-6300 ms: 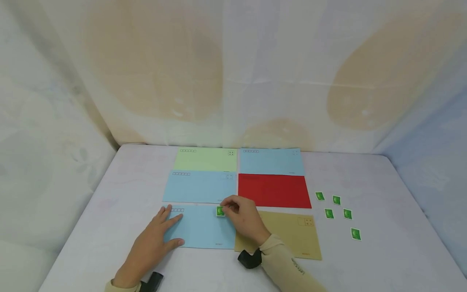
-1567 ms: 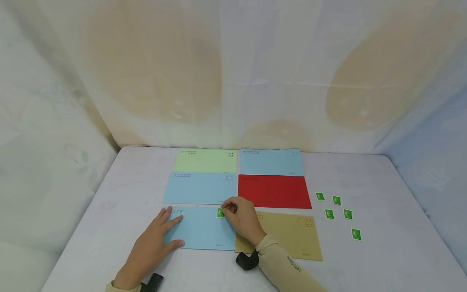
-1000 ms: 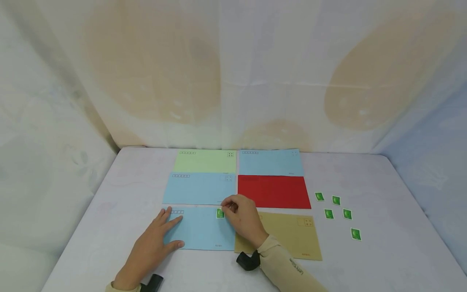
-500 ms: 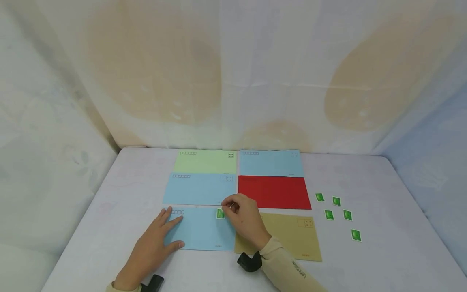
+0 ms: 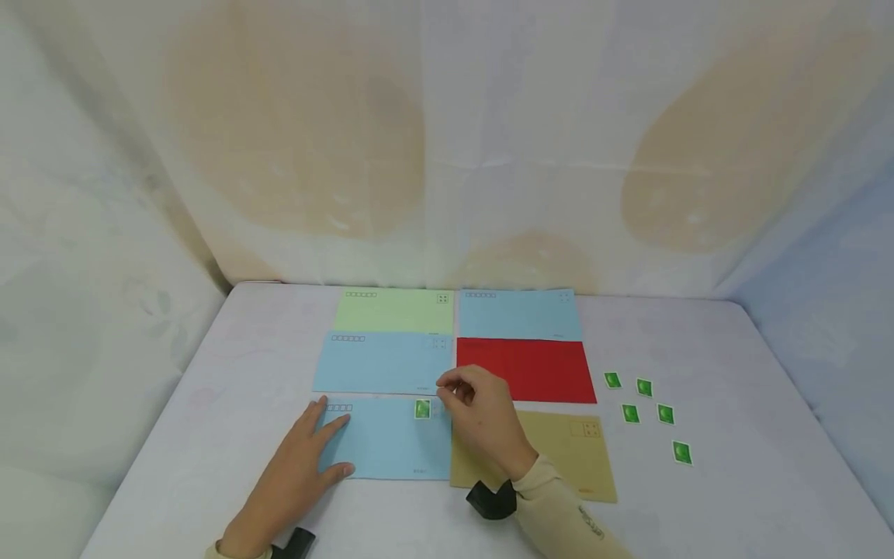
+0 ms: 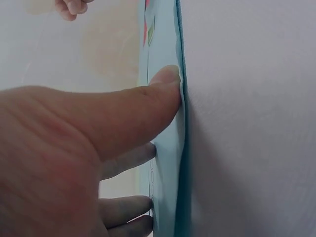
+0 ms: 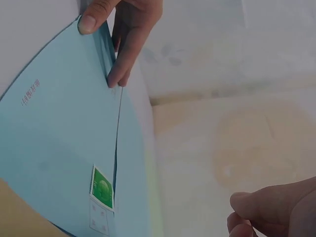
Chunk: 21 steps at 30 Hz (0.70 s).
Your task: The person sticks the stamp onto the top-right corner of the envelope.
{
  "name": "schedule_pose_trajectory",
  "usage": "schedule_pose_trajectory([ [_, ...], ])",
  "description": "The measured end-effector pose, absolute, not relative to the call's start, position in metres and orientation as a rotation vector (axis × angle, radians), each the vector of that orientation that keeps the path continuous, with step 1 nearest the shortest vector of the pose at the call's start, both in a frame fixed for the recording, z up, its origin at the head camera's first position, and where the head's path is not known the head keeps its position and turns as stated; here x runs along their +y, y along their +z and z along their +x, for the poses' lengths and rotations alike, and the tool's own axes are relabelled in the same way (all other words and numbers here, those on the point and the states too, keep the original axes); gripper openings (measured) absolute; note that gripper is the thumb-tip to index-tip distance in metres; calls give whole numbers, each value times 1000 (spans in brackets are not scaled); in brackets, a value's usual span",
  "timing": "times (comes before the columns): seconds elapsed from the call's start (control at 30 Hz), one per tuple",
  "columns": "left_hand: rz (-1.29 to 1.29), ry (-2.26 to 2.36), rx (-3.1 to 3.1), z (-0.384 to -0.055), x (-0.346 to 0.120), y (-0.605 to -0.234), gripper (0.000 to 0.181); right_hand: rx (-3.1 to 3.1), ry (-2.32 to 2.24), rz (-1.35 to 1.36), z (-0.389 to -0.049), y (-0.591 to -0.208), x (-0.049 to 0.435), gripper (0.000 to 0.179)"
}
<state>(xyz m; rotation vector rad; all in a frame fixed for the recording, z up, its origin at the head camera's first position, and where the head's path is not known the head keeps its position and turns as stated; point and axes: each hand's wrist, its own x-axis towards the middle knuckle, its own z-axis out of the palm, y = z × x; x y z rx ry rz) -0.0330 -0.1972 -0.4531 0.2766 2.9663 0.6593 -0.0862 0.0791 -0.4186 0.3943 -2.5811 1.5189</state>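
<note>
My left hand (image 5: 288,464) rests with spread fingers on the left side of the near blue envelope (image 5: 391,442); in the left wrist view the thumb (image 6: 133,111) lies along its near edge. A green postage stamp (image 5: 422,409) sits flat near that envelope's top right corner. In the right wrist view, the stamp (image 7: 102,189) lies beside a small printed box. Just right of it hovers my right hand (image 5: 489,423), fingers loosely curled, thumb and index tips slightly apart with nothing between them. It partly covers the tan envelope (image 5: 559,450) and the red envelope (image 5: 538,369).
Behind lie another blue envelope (image 5: 384,363), a light green envelope (image 5: 394,312) and a far blue envelope (image 5: 520,314). Several loose green stamps (image 5: 645,387) are scattered on the white tabletop (image 5: 719,373) to the right. A patterned curtain (image 5: 454,155) hangs behind the table.
My right hand has lifted off the stamp and shifted slightly right, so the whole stamp now shows on the near blue envelope. The left hand has stayed in place.
</note>
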Motion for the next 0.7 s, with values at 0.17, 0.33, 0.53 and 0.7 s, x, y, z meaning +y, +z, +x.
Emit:
schedule_pose_trajectory([
  [0.17, 295, 650, 2976, -33, -198, -455, 73, -2554, 1487, 389, -87, -416, 91, 13],
  [0.33, 300, 653, 2973, -33, -199, -457, 72, -2536, 1423, 374, -88, -415, 108, 18],
  [0.53, 328, 663, 2977, -33, -200, -458, 71, -2509, 1326, 377, -88, -413, 132, 18],
  [0.7, 360, 735, 2996, -33, -202, -454, 67, -2498, 1254, 344, -86, -413, 155, 18],
])
